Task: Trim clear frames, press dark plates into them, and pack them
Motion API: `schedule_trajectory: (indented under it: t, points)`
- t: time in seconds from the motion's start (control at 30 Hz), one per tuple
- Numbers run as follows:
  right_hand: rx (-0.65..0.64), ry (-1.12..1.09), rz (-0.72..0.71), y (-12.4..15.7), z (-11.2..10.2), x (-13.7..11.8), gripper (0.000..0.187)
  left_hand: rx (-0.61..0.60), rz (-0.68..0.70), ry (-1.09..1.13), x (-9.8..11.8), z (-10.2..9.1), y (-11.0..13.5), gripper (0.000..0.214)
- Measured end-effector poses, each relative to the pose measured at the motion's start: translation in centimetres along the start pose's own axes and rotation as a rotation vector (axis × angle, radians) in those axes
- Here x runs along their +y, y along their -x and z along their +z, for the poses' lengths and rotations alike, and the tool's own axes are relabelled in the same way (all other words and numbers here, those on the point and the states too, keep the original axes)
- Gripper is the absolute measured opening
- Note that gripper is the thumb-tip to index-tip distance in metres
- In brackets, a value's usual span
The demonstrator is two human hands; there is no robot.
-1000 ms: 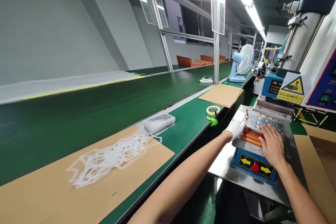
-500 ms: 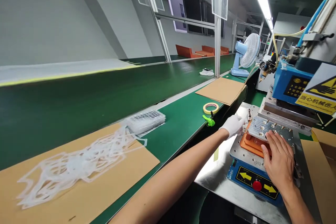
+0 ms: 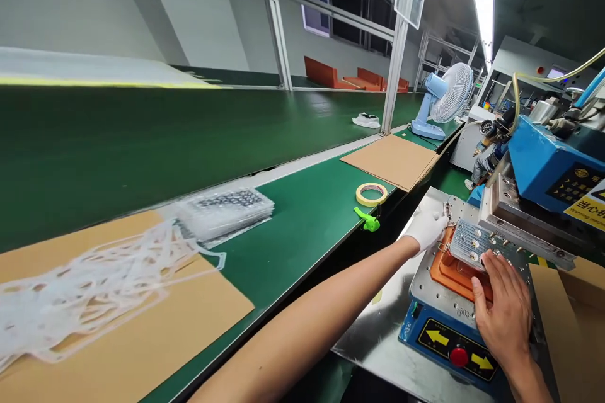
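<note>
Head view: at lower right, the bare right hand (image 3: 501,318) pinches the near edge of a metal plate (image 3: 475,242), apparently propping it tilted above an orange mold (image 3: 449,274); the gloved left hand (image 3: 428,230) sits just beside it, grip unclear.

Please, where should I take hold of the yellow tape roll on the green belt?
Pinch the rim of the tape roll from above, thumb in the hole, because it lies flat with the hole up. Take the far side: the green piece sits by the near side.
</note>
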State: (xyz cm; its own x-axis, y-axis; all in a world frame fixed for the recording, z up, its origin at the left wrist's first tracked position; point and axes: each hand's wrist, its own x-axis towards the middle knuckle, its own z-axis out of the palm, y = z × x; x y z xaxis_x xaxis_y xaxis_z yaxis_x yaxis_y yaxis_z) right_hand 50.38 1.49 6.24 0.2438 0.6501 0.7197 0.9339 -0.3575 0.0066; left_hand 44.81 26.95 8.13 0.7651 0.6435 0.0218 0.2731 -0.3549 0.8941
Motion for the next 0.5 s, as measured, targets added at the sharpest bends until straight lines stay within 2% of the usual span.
schedule_trajectory:
  t: [0.17, 0.37, 0.5]
  points:
    - [-0.006, -0.015, 0.003, 0.2, 0.1, 0.2, 0.052, 0.014, 0.055, -0.140, 0.5, -1.0, 0.6, 0.035]
    - [0.004, -0.015, -0.010, 0.4, 0.0, 0.5, 0.050, -0.002, 0.035, -0.234, 2.2, 0.2, 0.3, 0.038]
    - [0.004, -0.037, -0.024, 0.5, 0.1, 0.8, 0.051, 0.051, 0.018, -0.264, 1.8, 0.4, 0.2, 0.036]
